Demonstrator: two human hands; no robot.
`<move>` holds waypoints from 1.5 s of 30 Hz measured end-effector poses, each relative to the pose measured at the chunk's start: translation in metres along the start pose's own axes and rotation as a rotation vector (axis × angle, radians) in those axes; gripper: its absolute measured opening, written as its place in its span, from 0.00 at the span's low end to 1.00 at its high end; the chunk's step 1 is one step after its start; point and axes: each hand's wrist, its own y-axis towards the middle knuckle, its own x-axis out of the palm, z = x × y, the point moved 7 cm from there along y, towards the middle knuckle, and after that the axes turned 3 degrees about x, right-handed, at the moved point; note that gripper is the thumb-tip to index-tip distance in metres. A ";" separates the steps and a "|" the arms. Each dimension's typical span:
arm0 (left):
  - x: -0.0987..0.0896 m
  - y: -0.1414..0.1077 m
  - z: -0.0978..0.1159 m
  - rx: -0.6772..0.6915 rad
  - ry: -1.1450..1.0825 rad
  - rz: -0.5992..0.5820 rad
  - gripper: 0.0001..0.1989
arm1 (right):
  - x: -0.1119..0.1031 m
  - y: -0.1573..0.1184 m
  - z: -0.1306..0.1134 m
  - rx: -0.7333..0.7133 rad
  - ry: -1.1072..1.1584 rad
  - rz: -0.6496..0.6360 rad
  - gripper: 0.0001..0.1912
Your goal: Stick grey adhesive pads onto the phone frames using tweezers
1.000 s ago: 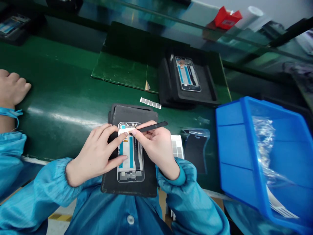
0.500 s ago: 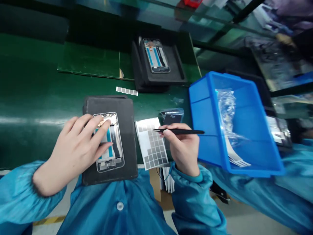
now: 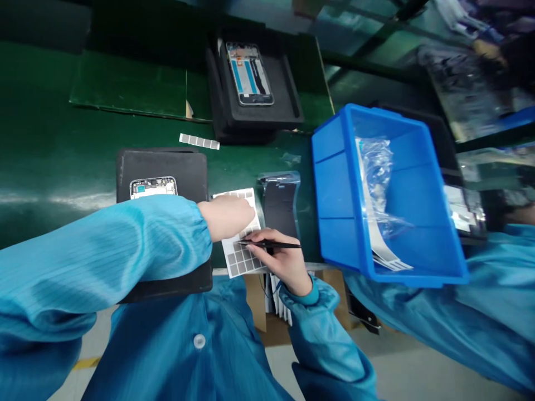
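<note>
My right hand (image 3: 286,267) pinches black tweezers (image 3: 278,244). Their tips rest over a white sheet of grey square stickers (image 3: 241,262) lying at the bench's front edge. Across the upper part of that sheet lies my left hand (image 3: 228,216), its back toward me and its fingers hidden from view. Under my left sleeve, an opened phone (image 3: 154,186) sits on a black tray (image 3: 163,164); only the phone's top end shows, the sleeve covering the rest.
Right of the sheet lies a dark flat piece in clear film (image 3: 281,209). A blue bin (image 3: 338,189) holds clear plastic and white strips. Behind, stacked black trays (image 3: 284,114) carry another opened phone (image 3: 249,75). A sticker strip (image 3: 199,141) lies on the green bench. A co-worker's sleeve (image 3: 418,317) is at right.
My left hand has left the phone and reached right, onto the sticker sheet. The tweezers' tips have moved down the sheet with my right hand. The whole view has shifted slightly.
</note>
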 end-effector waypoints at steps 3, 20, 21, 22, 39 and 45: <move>0.002 0.000 -0.002 0.021 0.000 0.017 0.14 | 0.000 -0.001 0.003 -0.052 -0.003 0.013 0.07; 0.002 0.000 -0.004 0.019 -0.007 0.048 0.12 | 0.000 -0.001 -0.002 -0.132 0.028 0.025 0.09; 0.002 0.000 -0.004 0.023 -0.008 0.049 0.12 | 0.001 -0.001 -0.002 -0.130 0.027 0.024 0.09; 0.002 0.000 -0.004 0.025 -0.008 0.050 0.12 | 0.001 0.000 -0.001 -0.126 0.026 0.025 0.09; -0.035 -0.113 -0.017 -0.071 -0.622 0.519 0.11 | -0.004 0.019 -0.091 -0.160 0.244 0.243 0.09; 0.000 -0.162 -0.034 -0.175 -0.908 0.639 0.05 | 0.040 0.038 -0.123 -0.195 0.227 0.158 0.07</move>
